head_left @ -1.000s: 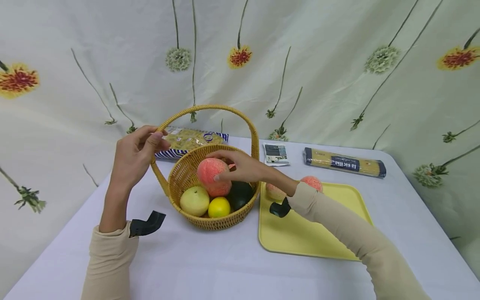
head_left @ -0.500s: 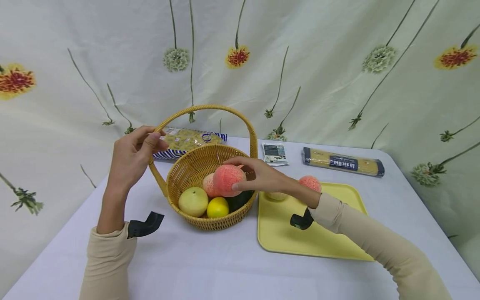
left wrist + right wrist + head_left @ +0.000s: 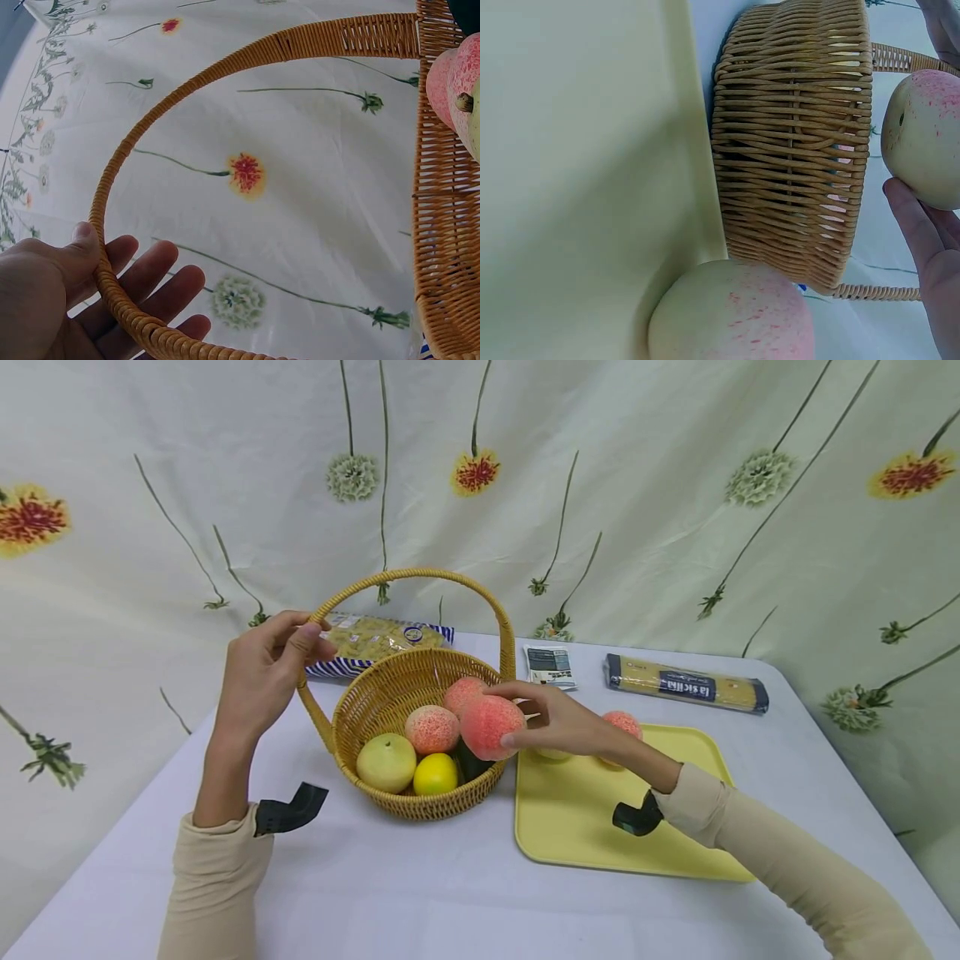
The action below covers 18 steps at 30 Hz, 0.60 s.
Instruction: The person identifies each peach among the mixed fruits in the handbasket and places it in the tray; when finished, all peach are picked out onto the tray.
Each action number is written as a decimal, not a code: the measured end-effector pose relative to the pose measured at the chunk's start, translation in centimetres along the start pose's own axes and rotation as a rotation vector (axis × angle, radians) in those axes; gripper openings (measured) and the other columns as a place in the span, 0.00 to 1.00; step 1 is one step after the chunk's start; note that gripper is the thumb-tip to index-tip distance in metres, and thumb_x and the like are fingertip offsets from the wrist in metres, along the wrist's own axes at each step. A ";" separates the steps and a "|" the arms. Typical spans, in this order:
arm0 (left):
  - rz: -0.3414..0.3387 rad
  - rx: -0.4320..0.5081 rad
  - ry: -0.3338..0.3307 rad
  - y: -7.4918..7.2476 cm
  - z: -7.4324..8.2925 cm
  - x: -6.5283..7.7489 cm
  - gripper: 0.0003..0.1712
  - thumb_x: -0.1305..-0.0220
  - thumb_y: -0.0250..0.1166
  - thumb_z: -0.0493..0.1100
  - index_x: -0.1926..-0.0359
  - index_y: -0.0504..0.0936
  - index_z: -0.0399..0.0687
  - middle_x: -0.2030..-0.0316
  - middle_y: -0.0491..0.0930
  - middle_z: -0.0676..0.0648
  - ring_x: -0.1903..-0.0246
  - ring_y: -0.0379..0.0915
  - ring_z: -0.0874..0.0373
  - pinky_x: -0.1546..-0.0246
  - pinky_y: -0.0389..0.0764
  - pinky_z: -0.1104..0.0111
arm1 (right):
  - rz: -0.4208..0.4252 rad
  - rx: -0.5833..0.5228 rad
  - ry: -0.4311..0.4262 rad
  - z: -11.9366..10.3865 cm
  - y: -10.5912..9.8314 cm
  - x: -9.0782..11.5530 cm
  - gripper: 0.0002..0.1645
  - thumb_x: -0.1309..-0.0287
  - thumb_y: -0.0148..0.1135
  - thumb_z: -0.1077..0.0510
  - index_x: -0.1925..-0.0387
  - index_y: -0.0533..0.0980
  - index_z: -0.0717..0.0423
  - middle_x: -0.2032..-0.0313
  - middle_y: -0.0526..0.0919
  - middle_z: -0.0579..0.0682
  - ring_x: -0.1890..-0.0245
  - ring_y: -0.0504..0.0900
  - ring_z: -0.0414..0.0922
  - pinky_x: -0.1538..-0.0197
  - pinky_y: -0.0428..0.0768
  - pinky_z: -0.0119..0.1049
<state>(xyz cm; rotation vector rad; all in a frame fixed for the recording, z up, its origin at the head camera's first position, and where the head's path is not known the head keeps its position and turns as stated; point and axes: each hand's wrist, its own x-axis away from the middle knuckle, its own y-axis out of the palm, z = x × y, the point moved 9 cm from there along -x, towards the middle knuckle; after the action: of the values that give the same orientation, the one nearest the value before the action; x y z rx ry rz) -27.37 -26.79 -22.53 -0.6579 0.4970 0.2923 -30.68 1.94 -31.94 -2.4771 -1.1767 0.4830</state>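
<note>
The pink peach (image 3: 491, 729) has moved rightward, over the wicker basket (image 3: 429, 808) to above its right rim, pinched in the fingertips of the right hand (image 3: 564, 720). A yellow citrus (image 3: 436, 774) sits at the basket's front; a yellow tray (image 3: 585, 831) lies right of the basket. Left of it, the left hand (image 3: 262, 670) grips the handle (image 3: 420, 574); behind stands a striped pasta bag (image 3: 386, 639).

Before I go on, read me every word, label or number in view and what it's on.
"la sicilia": long packet at the back right; smaller print beside it unreadable.
White sachet: print too small to read.
Striped bag behind the basket: round blue mark, unreadable.
</note>
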 end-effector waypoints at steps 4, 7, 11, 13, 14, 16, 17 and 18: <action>0.001 -0.002 -0.003 0.0 0.1 0.0 0.18 0.29 0.54 0.52 0.53 0.81 0.44 0.69 0.84 0.48 0.68 0.78 0.71 0.69 0.76 0.80 | 0.025 -0.018 0.026 0.3 -0.4 1.0 0.35 0.43 0.66 0.59 0.34 0.66 0.49 0.37 0.69 0.50 0.47 0.78 0.49 0.48 0.79 0.42; 0.002 -0.003 -0.002 0.0 0.2 0.1 0.18 0.29 0.54 0.52 0.53 0.81 0.43 0.69 0.84 0.48 0.68 0.78 0.72 0.69 0.76 0.80 | 0.045 -0.051 0.026 0.3 -0.6 1.6 0.34 0.43 0.66 0.59 0.35 0.67 0.48 0.38 0.70 0.50 0.47 0.79 0.50 0.49 0.80 0.42; 0.001 -0.003 -0.003 0.0 0.2 0.0 0.19 0.29 0.54 0.52 0.53 0.81 0.43 0.69 0.84 0.48 0.68 0.78 0.72 0.69 0.76 0.80 | 0.064 -0.100 0.007 0.2 -1.0 2.3 0.34 0.43 0.67 0.58 0.35 0.68 0.51 0.40 0.72 0.51 0.49 0.79 0.52 0.50 0.81 0.43; 0.000 -0.003 -0.004 0.0 0.2 0.1 0.19 0.29 0.54 0.52 0.53 0.81 0.43 0.70 0.84 0.48 0.68 0.78 0.72 0.70 0.76 0.80 | 0.068 -0.118 0.001 0.2 -1.1 2.6 0.34 0.44 0.67 0.58 0.35 0.67 0.52 0.40 0.72 0.52 0.49 0.79 0.52 0.51 0.81 0.44; 0.000 -0.003 -0.005 0.0 0.2 0.1 0.19 0.29 0.54 0.52 0.53 0.81 0.43 0.69 0.84 0.48 0.68 0.78 0.72 0.70 0.76 0.80 | 0.069 -0.123 -0.002 0.1 -1.2 2.8 0.35 0.44 0.67 0.58 0.35 0.67 0.52 0.40 0.72 0.53 0.49 0.79 0.52 0.51 0.81 0.44; 0.001 -0.003 -0.005 0.0 0.2 0.1 0.19 0.29 0.54 0.52 0.53 0.81 0.43 0.70 0.84 0.48 0.68 0.78 0.72 0.69 0.76 0.81 | 0.074 -0.140 -0.001 0.1 -1.4 3.1 0.36 0.44 0.68 0.59 0.35 0.67 0.54 0.40 0.72 0.54 0.49 0.79 0.52 0.51 0.81 0.44; 0.002 -0.003 -0.004 0.0 0.2 0.1 0.19 0.29 0.54 0.52 0.53 0.81 0.43 0.70 0.84 0.48 0.68 0.78 0.72 0.69 0.76 0.81 | 0.078 -0.145 -0.003 0.1 -1.6 3.3 0.36 0.45 0.68 0.60 0.35 0.66 0.55 0.40 0.72 0.55 0.48 0.79 0.52 0.51 0.81 0.44; 0.002 -0.003 -0.003 0.0 0.2 0.1 0.19 0.29 0.54 0.52 0.53 0.81 0.43 0.70 0.84 0.48 0.68 0.78 0.72 0.69 0.76 0.81 | 0.084 -0.144 -0.004 0.1 -1.8 3.5 0.37 0.45 0.68 0.61 0.35 0.66 0.56 0.40 0.71 0.56 0.48 0.79 0.52 0.52 0.81 0.44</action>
<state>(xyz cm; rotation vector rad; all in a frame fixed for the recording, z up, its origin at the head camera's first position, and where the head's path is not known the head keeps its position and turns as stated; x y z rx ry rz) -27.19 -26.65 -22.43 -0.6594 0.4946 0.2963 -29.82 5.80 -31.79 -2.6581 -1.1497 0.4395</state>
